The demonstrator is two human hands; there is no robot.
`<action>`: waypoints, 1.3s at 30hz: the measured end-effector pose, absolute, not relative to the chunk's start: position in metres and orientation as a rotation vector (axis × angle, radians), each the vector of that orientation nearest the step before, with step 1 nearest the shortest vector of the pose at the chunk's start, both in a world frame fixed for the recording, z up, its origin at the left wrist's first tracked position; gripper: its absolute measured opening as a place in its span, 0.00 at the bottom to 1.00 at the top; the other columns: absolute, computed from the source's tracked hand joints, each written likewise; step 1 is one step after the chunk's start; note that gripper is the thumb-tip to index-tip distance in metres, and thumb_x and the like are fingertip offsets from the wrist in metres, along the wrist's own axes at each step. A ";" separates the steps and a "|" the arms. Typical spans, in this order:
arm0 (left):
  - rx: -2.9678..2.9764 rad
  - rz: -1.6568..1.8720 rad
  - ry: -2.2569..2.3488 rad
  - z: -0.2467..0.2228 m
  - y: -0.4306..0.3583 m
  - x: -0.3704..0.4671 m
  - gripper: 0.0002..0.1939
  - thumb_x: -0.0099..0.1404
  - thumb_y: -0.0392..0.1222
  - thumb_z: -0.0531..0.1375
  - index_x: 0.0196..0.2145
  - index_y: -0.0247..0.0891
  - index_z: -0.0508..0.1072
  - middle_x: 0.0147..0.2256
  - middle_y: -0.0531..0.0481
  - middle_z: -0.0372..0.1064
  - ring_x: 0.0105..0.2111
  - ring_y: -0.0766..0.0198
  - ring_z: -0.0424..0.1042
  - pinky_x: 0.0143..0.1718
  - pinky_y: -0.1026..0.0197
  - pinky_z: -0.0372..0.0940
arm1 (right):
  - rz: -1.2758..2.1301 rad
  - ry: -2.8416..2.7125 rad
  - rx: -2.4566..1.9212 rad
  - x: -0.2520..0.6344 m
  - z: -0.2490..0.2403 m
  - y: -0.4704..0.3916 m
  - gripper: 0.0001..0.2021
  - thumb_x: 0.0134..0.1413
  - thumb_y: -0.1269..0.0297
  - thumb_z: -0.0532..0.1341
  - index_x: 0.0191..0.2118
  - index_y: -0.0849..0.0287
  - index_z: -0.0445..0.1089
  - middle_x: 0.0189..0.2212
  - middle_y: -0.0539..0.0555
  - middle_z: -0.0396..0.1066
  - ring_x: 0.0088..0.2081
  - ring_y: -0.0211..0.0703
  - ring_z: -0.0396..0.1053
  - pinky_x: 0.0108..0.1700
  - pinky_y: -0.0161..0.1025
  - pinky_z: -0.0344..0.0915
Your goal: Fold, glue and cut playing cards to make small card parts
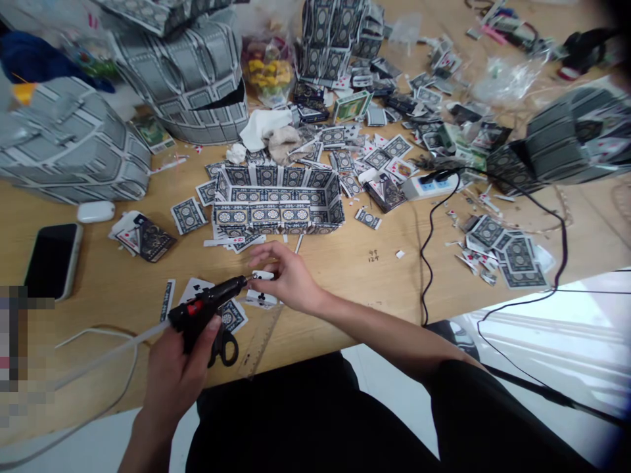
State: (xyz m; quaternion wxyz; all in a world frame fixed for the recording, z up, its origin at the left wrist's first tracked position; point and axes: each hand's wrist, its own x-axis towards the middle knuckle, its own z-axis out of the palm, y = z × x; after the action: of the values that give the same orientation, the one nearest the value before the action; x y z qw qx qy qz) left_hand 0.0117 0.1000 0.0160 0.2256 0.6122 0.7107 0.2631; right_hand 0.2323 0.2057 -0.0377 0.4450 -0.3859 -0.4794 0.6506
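My left hand [172, 378] is wrapped around a black hot glue gun [207, 303] with a glue stick in its back end. The gun's nozzle points right, at the folded playing card [261, 276] pinched in my right hand [290, 279]. Just below that card is another folded piece with a club mark [261, 299], on or near the tabletop. Under the glue gun lie loose cards [233, 316] and scissors with black handles [227, 348], partly hidden. A clear ruler [261, 341] lies beside them. Beyond my right hand stands an open box made of patterned cards [279, 213].
Large woven card baskets [73, 141] stand at the back left, another [576, 138] at the right. Scattered cards [379, 157] cover the table's back. A power strip [428, 186] trails a black cable [428, 263]. A phone [53, 261] and a card pack [152, 238] lie left.
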 end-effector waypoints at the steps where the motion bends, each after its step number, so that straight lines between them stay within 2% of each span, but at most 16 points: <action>1: 1.695 0.725 1.953 0.015 0.100 0.010 0.21 0.75 0.59 0.62 0.49 0.39 0.82 0.41 0.44 0.85 0.43 0.47 0.83 0.44 0.54 0.73 | 1.608 -1.191 -0.948 0.232 -0.038 0.206 0.27 0.46 0.65 0.80 0.52 0.55 0.73 0.43 0.51 0.79 0.41 0.41 0.80 0.46 0.40 0.78; 6: 1.790 0.669 1.939 0.009 0.103 0.004 0.22 0.75 0.60 0.61 0.49 0.39 0.83 0.41 0.43 0.85 0.42 0.46 0.84 0.40 0.56 0.73 | 1.581 -1.212 -0.921 0.232 -0.038 0.206 0.26 0.48 0.66 0.79 0.51 0.56 0.73 0.43 0.51 0.79 0.44 0.41 0.80 0.47 0.39 0.77; 11: 1.890 0.644 1.940 0.013 0.102 0.006 0.24 0.76 0.60 0.60 0.52 0.38 0.82 0.45 0.41 0.83 0.49 0.43 0.83 0.50 0.52 0.75 | 1.507 -1.318 -0.966 0.234 -0.036 0.204 0.23 0.52 0.68 0.76 0.53 0.55 0.73 0.45 0.52 0.79 0.40 0.40 0.79 0.44 0.38 0.77; 16: 1.870 0.628 2.006 0.026 0.099 0.015 0.23 0.77 0.59 0.59 0.57 0.40 0.79 0.49 0.42 0.82 0.48 0.47 0.83 0.47 0.56 0.75 | 1.375 -1.470 -1.048 0.237 -0.030 0.201 0.22 0.55 0.68 0.75 0.55 0.54 0.73 0.48 0.53 0.80 0.36 0.38 0.76 0.39 0.37 0.75; 19: 1.872 0.634 2.036 0.029 0.098 0.017 0.22 0.76 0.58 0.60 0.57 0.41 0.79 0.51 0.42 0.82 0.49 0.48 0.83 0.49 0.55 0.74 | 1.345 -1.510 -1.064 0.237 -0.027 0.199 0.22 0.55 0.66 0.77 0.53 0.53 0.72 0.50 0.54 0.79 0.38 0.40 0.77 0.40 0.38 0.75; 22: 1.796 0.603 2.159 0.030 0.098 0.014 0.23 0.74 0.58 0.62 0.53 0.39 0.82 0.47 0.41 0.83 0.47 0.45 0.83 0.49 0.53 0.74 | 1.407 -1.438 -1.078 0.236 -0.026 0.200 0.23 0.53 0.63 0.79 0.49 0.53 0.69 0.45 0.51 0.77 0.39 0.41 0.78 0.42 0.38 0.77; 25: 1.623 0.640 2.323 0.032 0.102 0.005 0.23 0.73 0.58 0.60 0.49 0.38 0.84 0.40 0.41 0.83 0.43 0.46 0.82 0.48 0.52 0.72 | 1.531 -1.310 -1.085 0.235 -0.026 0.201 0.28 0.48 0.55 0.82 0.44 0.53 0.65 0.36 0.45 0.73 0.35 0.39 0.77 0.41 0.39 0.78; 27: 1.493 0.611 2.431 0.035 0.109 -0.005 0.23 0.73 0.58 0.57 0.45 0.38 0.83 0.34 0.43 0.82 0.39 0.47 0.81 0.45 0.53 0.72 | 1.557 -1.258 -1.075 0.235 -0.027 0.202 0.31 0.44 0.52 0.83 0.43 0.53 0.65 0.34 0.45 0.73 0.35 0.39 0.77 0.41 0.39 0.78; 29: 1.400 0.420 2.564 0.038 0.118 -0.016 0.24 0.73 0.58 0.54 0.40 0.38 0.81 0.29 0.42 0.79 0.34 0.46 0.79 0.40 0.52 0.70 | 1.536 -1.240 -1.066 0.234 -0.027 0.203 0.32 0.41 0.51 0.84 0.44 0.53 0.65 0.36 0.46 0.74 0.37 0.40 0.78 0.41 0.39 0.78; 33: 1.443 -0.068 2.614 0.043 0.134 -0.036 0.26 0.74 0.58 0.45 0.37 0.41 0.76 0.29 0.37 0.77 0.34 0.41 0.77 0.35 0.51 0.66 | 1.530 -1.258 -1.080 0.235 -0.028 0.203 0.35 0.39 0.47 0.85 0.44 0.53 0.66 0.38 0.48 0.75 0.39 0.42 0.79 0.41 0.39 0.77; 36: 1.513 -0.211 2.660 0.046 0.139 -0.045 0.22 0.73 0.59 0.47 0.28 0.45 0.66 0.21 0.44 0.67 0.28 0.44 0.73 0.31 0.54 0.61 | 1.522 -1.290 -1.089 0.235 -0.028 0.203 0.35 0.39 0.46 0.85 0.44 0.54 0.67 0.38 0.47 0.74 0.37 0.40 0.77 0.37 0.37 0.74; 39: 1.568 -0.068 2.637 0.046 0.139 -0.050 0.25 0.72 0.63 0.54 0.24 0.46 0.59 0.16 0.53 0.54 0.21 0.53 0.63 0.27 0.60 0.53 | 1.505 -1.320 -1.070 0.236 -0.027 0.202 0.34 0.40 0.46 0.85 0.44 0.54 0.67 0.38 0.47 0.72 0.34 0.38 0.74 0.34 0.34 0.70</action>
State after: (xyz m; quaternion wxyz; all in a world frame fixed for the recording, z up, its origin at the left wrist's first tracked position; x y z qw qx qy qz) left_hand -0.0501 0.1394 0.0458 0.0365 0.5107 0.8587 -0.0220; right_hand 0.2355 0.2021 -0.0268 0.4221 -0.4274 -0.5271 0.6011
